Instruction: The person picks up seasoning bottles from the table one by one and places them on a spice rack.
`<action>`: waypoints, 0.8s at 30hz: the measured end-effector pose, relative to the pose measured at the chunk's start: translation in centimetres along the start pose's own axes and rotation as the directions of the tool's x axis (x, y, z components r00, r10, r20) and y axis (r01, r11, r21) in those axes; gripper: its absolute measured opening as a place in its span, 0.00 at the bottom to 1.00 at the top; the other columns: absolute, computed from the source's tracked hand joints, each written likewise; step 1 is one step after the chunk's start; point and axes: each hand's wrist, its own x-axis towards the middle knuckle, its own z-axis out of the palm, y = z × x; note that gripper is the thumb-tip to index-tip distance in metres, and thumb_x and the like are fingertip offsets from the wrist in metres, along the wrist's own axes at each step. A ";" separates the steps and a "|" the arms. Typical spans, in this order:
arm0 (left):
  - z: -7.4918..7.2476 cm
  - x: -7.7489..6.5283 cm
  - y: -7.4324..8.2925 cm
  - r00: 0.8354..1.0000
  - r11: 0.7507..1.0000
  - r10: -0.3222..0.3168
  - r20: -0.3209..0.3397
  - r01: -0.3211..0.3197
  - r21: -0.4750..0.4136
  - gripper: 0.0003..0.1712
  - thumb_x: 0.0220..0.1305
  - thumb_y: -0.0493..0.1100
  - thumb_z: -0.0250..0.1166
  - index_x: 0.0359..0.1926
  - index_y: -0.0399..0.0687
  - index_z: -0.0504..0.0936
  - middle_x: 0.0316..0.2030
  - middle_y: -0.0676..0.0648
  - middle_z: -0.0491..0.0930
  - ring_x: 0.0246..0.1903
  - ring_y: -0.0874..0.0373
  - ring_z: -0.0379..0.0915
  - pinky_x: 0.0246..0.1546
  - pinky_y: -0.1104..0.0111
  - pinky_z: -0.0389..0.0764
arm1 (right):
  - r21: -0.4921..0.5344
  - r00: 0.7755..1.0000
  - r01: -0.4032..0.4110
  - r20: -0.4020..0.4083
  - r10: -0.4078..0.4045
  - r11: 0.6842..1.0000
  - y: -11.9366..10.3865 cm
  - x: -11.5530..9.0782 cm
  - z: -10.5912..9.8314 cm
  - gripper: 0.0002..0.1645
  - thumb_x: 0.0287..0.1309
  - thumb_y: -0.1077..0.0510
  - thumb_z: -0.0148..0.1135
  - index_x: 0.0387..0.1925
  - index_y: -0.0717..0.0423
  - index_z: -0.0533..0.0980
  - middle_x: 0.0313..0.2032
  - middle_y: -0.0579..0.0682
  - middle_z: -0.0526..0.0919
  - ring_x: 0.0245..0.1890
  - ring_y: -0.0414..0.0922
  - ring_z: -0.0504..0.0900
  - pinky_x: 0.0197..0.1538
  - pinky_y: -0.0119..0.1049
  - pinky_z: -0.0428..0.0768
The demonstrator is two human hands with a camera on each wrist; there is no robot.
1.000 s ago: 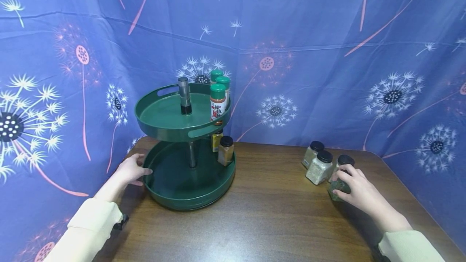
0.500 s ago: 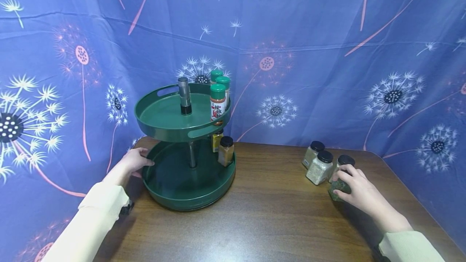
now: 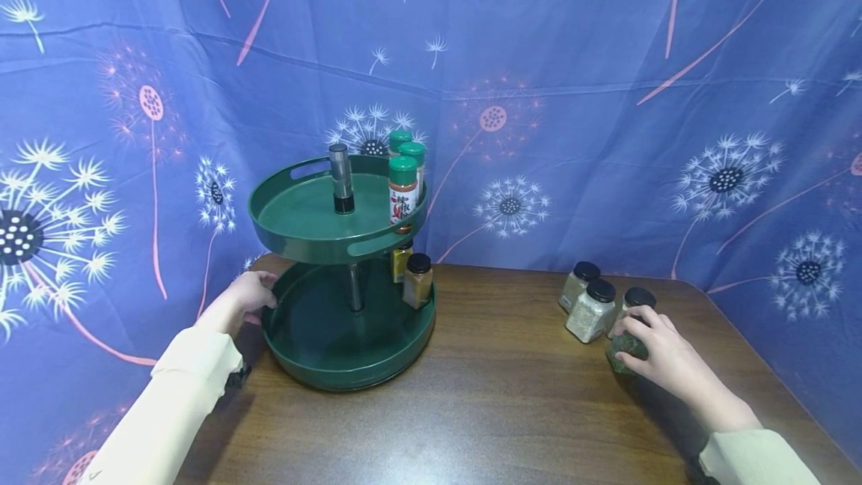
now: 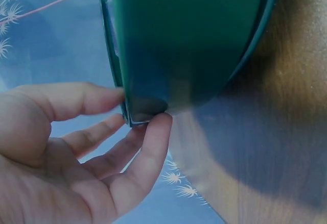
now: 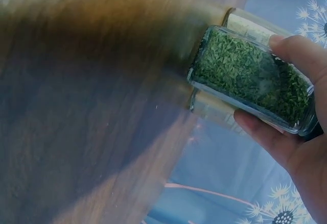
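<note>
A green two-tier turntable rack (image 3: 346, 376) stands on the left of the table. My left hand (image 3: 245, 298) pinches the left rim of its lower tray; in the left wrist view the thumb (image 4: 102, 100) lies over the rim and the fingers (image 4: 153, 147) come against the outer side. On the right, my right hand (image 3: 663, 350) grips a square glass jar of dried green herb flakes (image 5: 240, 71), thumb and fingers on opposite sides. Its cap is hidden by the hand. Several black-capped spice jars, one with pale contents (image 3: 590, 316), stand right behind it.
On the upper tray (image 3: 303, 245), green-capped spice bottles (image 3: 402, 197) stand at the right edge. A brown spice jar (image 3: 417, 287) and a yellow-labelled one (image 3: 400, 264) sit on the lower tray. A patterned blue cloth (image 3: 572, 36) hangs behind the wooden table (image 3: 485, 365).
My left hand has slid a little back along the lower tray's rim. The right hand stays at the herb jar, and the rack looks the same.
</note>
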 end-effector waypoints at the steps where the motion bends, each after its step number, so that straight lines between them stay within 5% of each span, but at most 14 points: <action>1: 0.0 0.0 0.0 1.000 1.000 0.001 0.006 -0.001 -0.010 0.38 0.43 0.26 0.54 0.60 0.30 0.56 0.58 0.26 0.54 0.43 0.41 0.67 0.24 0.56 0.82 | 0.003 1.000 -0.002 -0.003 0.002 1.000 0.0 0.0 0.1 0.24 0.22 0.58 0.76 0.29 0.47 0.74 0.42 0.54 0.70 0.37 0.58 0.70 0.30 0.54 0.73; 12: -0.2 -0.3 -0.1 1.000 1.000 0.005 0.022 -0.004 -0.030 0.39 0.42 0.24 0.53 0.61 0.29 0.55 0.59 0.26 0.54 0.45 0.40 0.66 0.26 0.55 0.82 | 0.004 0.999 -0.047 -0.003 0.047 0.999 -0.4 0.8 -0.7 0.25 0.23 0.58 0.75 0.30 0.45 0.72 0.40 0.53 0.69 0.37 0.57 0.69 0.26 0.53 0.72; 24: 0.3 -0.4 -0.2 1.000 0.999 -0.021 -0.009 0.021 -0.034 0.39 0.47 0.27 0.58 0.62 0.33 0.55 0.57 0.26 0.56 0.51 0.33 0.62 0.25 0.57 0.82 | 0.050 1.000 0.029 0.002 -0.029 0.998 -2.0 4.0 -2.7 0.25 0.23 0.60 0.76 0.30 0.49 0.74 0.37 0.49 0.70 0.38 0.54 0.70 0.34 0.50 0.72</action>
